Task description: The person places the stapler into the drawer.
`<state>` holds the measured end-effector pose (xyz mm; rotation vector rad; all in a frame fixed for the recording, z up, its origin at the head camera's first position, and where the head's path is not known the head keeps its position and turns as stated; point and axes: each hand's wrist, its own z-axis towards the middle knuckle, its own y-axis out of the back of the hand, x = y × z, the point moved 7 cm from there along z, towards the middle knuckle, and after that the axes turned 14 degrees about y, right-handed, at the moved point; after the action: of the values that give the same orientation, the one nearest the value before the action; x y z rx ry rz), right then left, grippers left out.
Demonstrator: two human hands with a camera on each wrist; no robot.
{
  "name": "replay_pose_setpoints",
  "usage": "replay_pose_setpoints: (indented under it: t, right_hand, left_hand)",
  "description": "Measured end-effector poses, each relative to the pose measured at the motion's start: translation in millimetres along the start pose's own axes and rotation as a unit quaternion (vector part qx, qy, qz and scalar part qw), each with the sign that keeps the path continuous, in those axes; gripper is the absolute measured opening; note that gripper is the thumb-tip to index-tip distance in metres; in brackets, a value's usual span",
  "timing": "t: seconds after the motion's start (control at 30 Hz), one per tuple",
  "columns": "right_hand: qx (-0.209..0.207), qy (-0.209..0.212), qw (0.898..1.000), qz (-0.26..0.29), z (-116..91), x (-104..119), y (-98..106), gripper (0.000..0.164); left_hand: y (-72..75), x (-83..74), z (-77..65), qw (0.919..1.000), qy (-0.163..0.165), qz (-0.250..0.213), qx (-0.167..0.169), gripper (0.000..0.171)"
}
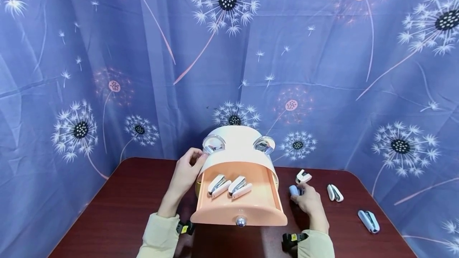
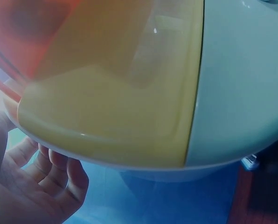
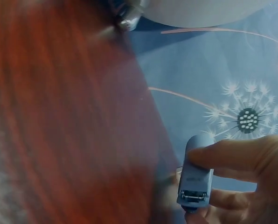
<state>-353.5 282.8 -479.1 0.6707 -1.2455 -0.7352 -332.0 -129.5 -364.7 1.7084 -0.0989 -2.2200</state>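
A white rounded drawer box (image 1: 236,142) with two shiny round eye-like discs stands with its peach drawer (image 1: 258,194) pulled out. Inside the drawer lie two small pale staplers, a left stapler (image 1: 218,186) and a right stapler (image 1: 239,188). My left hand (image 1: 186,172) holds the box's left edge, thumb and curled fingers at the rim; in the left wrist view its fingers (image 2: 73,182) bend up against the shell beside the yellow side panel (image 2: 115,116). To the right of the drawer, my right hand (image 1: 309,200) pinches a blue stapler (image 3: 195,172) between thumb and fingers.
Around the right hand on the dark red table (image 1: 107,210) lie a white stapler (image 1: 303,176) behind it, another white stapler (image 1: 335,193) to its right, and a light blue stapler (image 1: 368,221) near the right edge. A blue dandelion-patterned curtain (image 1: 201,102) hangs behind the table.
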Motion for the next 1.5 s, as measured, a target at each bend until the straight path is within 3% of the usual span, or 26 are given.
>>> replay_pose_setpoints:
  t: [0.17, 0.47, 0.67, 1.03, 1.5]
  right_hand:
    - [-0.03, 0.021, 0.999, -0.001, -3, 11, 16, 0.052]
    - [-0.085, 0.075, 0.994, -0.005, -16, 56, 62, 0.053]
    - [-0.103, 0.082, 0.991, 0.0, -30, 80, 81, 0.054]
    - [-0.128, 0.13, 0.983, 0.026, -53, 133, 101, 0.056]
    - [-0.145, 0.223, 0.964, 0.015, -72, 190, 101, 0.047]
  left_hand:
    - [-0.7, 0.4, -1.0, 1.0, 0.001, 0.002, -0.002, 0.014]
    - [-0.6, -0.7, -0.2, 0.9999, -0.009, -0.001, -0.006, 0.014]
    - [-1.3, 1.0, -1.1, 1.0, -0.007, -0.002, -0.004, 0.016]
    - [1.5, -0.4, -1.0, 1.0, -0.003, -0.008, -0.003, 0.016]
    - [0.7, -2.0, -0.4, 0.9999, -0.012, -0.008, -0.006, 0.018]
